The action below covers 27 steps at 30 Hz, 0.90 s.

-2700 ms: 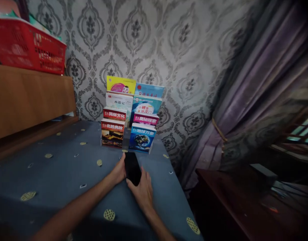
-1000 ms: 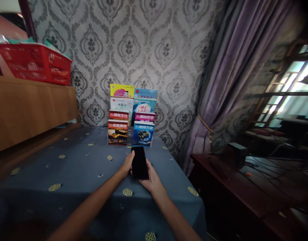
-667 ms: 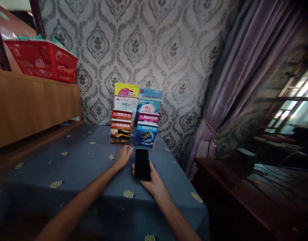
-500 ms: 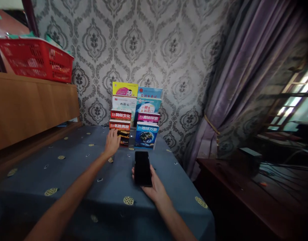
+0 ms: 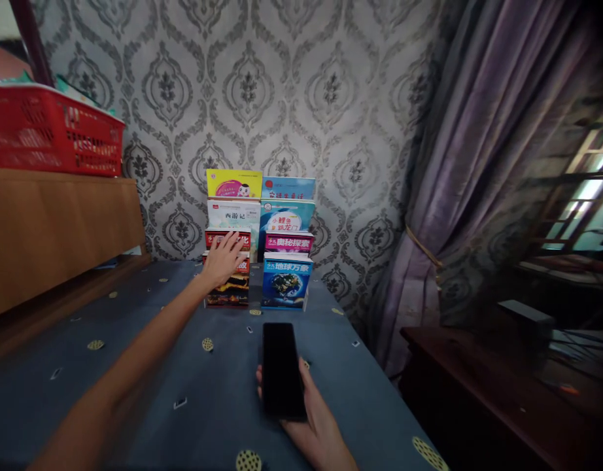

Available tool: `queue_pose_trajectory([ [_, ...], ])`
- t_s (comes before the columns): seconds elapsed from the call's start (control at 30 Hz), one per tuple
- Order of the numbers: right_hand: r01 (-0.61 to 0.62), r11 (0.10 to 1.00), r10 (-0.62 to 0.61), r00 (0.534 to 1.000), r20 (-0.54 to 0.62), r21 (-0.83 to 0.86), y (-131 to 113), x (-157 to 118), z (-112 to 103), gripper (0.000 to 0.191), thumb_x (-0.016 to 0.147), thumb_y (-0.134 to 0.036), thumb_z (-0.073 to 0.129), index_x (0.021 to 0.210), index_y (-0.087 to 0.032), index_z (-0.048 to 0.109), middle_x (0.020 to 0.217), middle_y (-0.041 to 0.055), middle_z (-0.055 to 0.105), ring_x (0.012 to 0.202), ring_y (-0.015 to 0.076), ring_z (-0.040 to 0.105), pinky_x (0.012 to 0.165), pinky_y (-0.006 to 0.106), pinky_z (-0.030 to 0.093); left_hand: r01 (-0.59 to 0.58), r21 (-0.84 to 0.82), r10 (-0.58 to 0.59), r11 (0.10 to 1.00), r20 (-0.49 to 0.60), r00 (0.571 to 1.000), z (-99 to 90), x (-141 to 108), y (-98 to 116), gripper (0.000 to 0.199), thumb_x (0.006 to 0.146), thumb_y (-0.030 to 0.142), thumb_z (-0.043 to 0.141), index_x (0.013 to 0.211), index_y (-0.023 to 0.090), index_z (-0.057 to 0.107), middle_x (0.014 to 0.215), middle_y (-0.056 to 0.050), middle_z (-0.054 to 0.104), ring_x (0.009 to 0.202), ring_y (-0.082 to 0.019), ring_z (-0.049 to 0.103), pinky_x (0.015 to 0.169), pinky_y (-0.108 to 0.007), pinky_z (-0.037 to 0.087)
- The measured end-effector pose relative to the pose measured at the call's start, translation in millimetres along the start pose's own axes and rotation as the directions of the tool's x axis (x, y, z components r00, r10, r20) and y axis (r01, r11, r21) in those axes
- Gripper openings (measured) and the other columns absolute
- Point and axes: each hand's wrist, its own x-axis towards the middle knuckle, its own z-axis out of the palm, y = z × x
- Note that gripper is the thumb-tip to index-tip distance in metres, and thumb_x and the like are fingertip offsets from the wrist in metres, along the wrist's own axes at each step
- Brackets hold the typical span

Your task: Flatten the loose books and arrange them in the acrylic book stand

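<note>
My right hand (image 5: 314,418) holds a black smartphone (image 5: 282,371) with its dark screen facing up. My left hand (image 5: 222,260) reaches to the left column of books, fingers stretched out over the second red book (image 5: 211,239) and covering part of its title. Below the fingers, the front red book (image 5: 227,291) stands partly hidden; whether I touch either book I cannot tell. Behind them rise a white book (image 5: 233,214) and a yellow one (image 5: 216,176). In the right column stand a blue earth book (image 5: 285,281), a magenta book (image 5: 288,243) and two light-blue books (image 5: 301,212).
A blue patterned cloth (image 5: 149,366) covers the table. On the left, a red basket (image 5: 31,131) sits on a wooden cabinet (image 5: 61,229). At the right hangs a purple curtain (image 5: 443,170), beside a dark red table (image 5: 478,366) with cables and a box (image 5: 527,317).
My left hand has moved up from the front red book to the one behind it. My right hand and the smartphone sit lower in view. The camera view has shifted slightly.
</note>
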Motion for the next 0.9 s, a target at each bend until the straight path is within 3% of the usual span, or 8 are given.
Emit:
queue_pose_trajectory([
  [0.2, 0.004, 1.0, -0.002, 0.999, -0.043, 0.03, 1, 3, -2, 0.055, 0.074, -0.057, 0.079, 0.104, -0.012, 0.073, 0.102, 0.0162, 0.076, 0.094, 0.0276, 0.074, 0.087, 0.041, 0.056, 0.007, 0.006, -0.007, 1.0, -0.048, 0.999, -1.3, 12, 1, 0.043, 0.101, 0.037, 0.041, 0.134, 0.016, 0.06, 0.143, -0.02, 0.054, 0.136, -0.034, 0.045, 0.113, -0.056, 0.03],
  [0.37, -0.029, 1.0, 0.029, 1.0, -0.007, 0.006, -1, 6, -6, 0.051, 0.073, -0.059, 0.079, 0.099, -0.015, 0.075, 0.099, 0.0127, 0.078, 0.095, 0.0258, 0.074, 0.089, 0.039, 0.056, -0.049, 0.047, 0.053, 0.998, -0.091, 0.994, -17.7, 52, 0, 0.045, 0.102, 0.035, 0.035, 0.136, 0.017, 0.057, 0.141, -0.019, 0.055, 0.132, -0.033, 0.045, 0.11, -0.053, 0.031],
  [0.53, -0.086, 0.996, 0.086, 0.995, 0.043, 0.015, -3, 15, -16, 0.061, 0.066, -0.065, 0.081, 0.098, -0.013, 0.075, 0.101, 0.0144, 0.078, 0.096, 0.0258, 0.074, 0.089, 0.037, 0.057, -0.197, 0.121, 0.201, 0.973, -0.024, 0.979, -25.7, 88, 1, 0.043, 0.101, 0.034, 0.038, 0.137, 0.021, 0.057, 0.143, -0.016, 0.054, 0.133, -0.033, 0.043, 0.11, -0.054, 0.027],
  [0.63, -0.109, 0.994, 0.107, 0.991, 0.075, 0.017, -6, 18, -19, 0.063, 0.064, -0.064, 0.083, 0.1, -0.013, 0.075, 0.104, 0.0145, 0.078, 0.1, 0.0261, 0.073, 0.091, 0.036, 0.056, -0.215, 0.123, 0.217, 0.969, -0.008, 0.976, -23.7, 96, 0, 0.043, 0.1, 0.036, 0.041, 0.135, 0.019, 0.059, 0.136, -0.017, 0.057, 0.127, -0.034, 0.046, 0.109, -0.053, 0.028],
  [0.8, -0.057, 0.998, 0.056, 0.995, -0.078, -0.014, -19, 16, -17, 0.053, 0.064, -0.058, 0.085, 0.092, -0.014, 0.075, 0.09, 0.0144, 0.079, 0.088, 0.0269, 0.075, 0.089, 0.037, 0.057, -0.214, 0.184, 0.217, 0.959, 0.006, 0.976, -19.4, 101, -2, 0.043, 0.101, 0.037, 0.038, 0.134, 0.018, 0.059, 0.128, -0.017, 0.061, 0.118, -0.033, 0.05, 0.104, -0.051, 0.03],
  [0.9, 0.05, 0.991, -0.077, 0.971, -0.226, -0.123, -33, 13, -20, 0.053, 0.066, -0.058, 0.083, 0.099, -0.018, 0.074, 0.093, 0.0126, 0.079, 0.084, 0.028, 0.075, 0.086, 0.039, 0.058, -0.209, 0.197, 0.212, 0.958, 0.003, 0.977, -18.8, 101, -2, 0.042, 0.101, 0.036, 0.038, 0.133, 0.016, 0.059, 0.124, -0.018, 0.062, 0.117, -0.033, 0.05, 0.103, -0.052, 0.03],
])
